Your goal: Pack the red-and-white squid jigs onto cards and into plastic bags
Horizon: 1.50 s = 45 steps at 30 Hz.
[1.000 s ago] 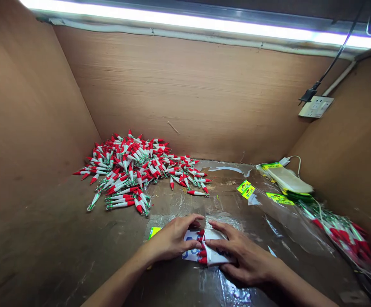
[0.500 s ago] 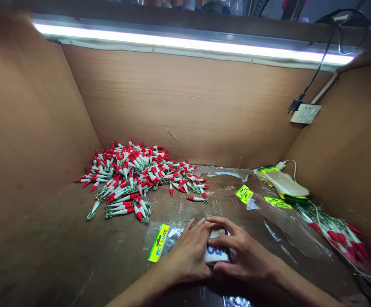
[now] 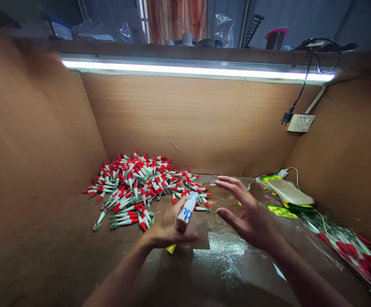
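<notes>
In my left hand (image 3: 166, 226) is a small white box (image 3: 187, 211) with blue lettering and a brownish end, held tilted above the table, its thumb stretched out to the right. My right hand (image 3: 247, 215) hovers apart from it on the right, fingers spread, holding nothing. A yellow corner of a header card (image 3: 171, 249) shows just below my left hand; the rest is hidden. Behind my left hand lies a heap of red and white fishing lures (image 3: 140, 179) with green hooks.
Clear bags of lures (image 3: 348, 251) lie at the right, beside a stack of yellow-headed plastic bags (image 3: 284, 189). A black plug (image 3: 288, 116) hangs by a wall socket (image 3: 301, 123). Wooden panels enclose the table on three sides under a tube light (image 3: 198, 71).
My hands have come apart. The left has lifted the white box up and left, turning it; the right has let go and opened. The camera view has tipped upward.
</notes>
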Each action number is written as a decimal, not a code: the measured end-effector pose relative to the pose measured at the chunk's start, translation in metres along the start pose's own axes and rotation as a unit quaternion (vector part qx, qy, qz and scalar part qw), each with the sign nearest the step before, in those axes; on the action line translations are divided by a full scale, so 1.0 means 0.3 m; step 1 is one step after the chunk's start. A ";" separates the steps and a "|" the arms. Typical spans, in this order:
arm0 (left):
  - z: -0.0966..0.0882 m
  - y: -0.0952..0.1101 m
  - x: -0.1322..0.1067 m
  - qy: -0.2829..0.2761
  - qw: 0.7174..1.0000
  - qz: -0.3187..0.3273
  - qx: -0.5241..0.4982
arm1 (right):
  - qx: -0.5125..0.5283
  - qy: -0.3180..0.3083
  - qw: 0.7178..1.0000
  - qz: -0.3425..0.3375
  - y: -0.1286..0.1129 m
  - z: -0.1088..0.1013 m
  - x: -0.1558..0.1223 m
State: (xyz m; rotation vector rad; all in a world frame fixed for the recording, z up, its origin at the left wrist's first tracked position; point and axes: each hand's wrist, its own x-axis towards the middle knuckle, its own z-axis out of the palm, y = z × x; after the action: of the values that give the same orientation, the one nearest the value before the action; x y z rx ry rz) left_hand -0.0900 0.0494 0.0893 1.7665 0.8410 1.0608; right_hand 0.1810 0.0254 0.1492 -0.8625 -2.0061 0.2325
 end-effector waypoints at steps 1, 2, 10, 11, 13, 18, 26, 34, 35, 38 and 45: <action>0.004 -0.013 -0.001 -0.030 0.999 0.002 -0.026 | 0.013 -0.022 1.000 0.004 0.012 0.018 -0.004; 0.009 -0.026 -0.003 -0.065 0.996 0.000 -0.068 | 0.030 -0.039 0.999 0.010 0.023 0.037 -0.006; 0.089 -0.137 -0.011 -0.190 0.934 -0.071 -0.294 | 0.274 -0.119 0.947 0.119 0.072 0.210 -0.017; 0.106 -0.154 -0.014 -0.183 0.931 -0.079 -0.307 | 0.317 -0.120 0.929 0.148 0.082 0.236 -0.019; 0.140 -0.180 -0.021 -0.159 0.923 -0.081 -0.341 | 0.394 -0.075 0.892 0.208 0.106 0.275 -0.018; 0.191 -0.213 -0.025 -0.133 0.874 -0.087 -0.460 | 0.506 0.149 0.811 0.253 0.208 0.258 0.018; 0.164 -0.256 -0.011 -0.075 0.837 -0.111 -0.531 | 0.049 0.190 0.937 0.289 0.484 0.115 -0.094; 0.206 -0.222 -0.003 -0.078 0.858 -0.117 -0.495 | 0.195 -0.129 0.948 0.217 0.311 0.252 -0.145; 0.208 -0.217 -0.004 -0.076 0.862 -0.117 -0.486 | 0.217 -0.133 0.941 0.225 0.303 0.266 -0.132; 0.208 -0.217 -0.008 -0.036 0.904 -0.143 -0.402 | 0.231 -0.120 0.929 0.265 0.312 0.290 -0.107; 0.213 -0.263 0.006 0.055 0.958 -0.167 -0.225 | -0.018 0.006 0.996 0.083 0.241 0.317 -0.117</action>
State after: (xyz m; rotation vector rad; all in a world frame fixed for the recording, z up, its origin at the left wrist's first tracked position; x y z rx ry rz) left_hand -0.0394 0.0590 0.0018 1.1473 0.8497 1.0309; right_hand 0.1511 0.0716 0.0374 -1.0531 -1.9340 0.2847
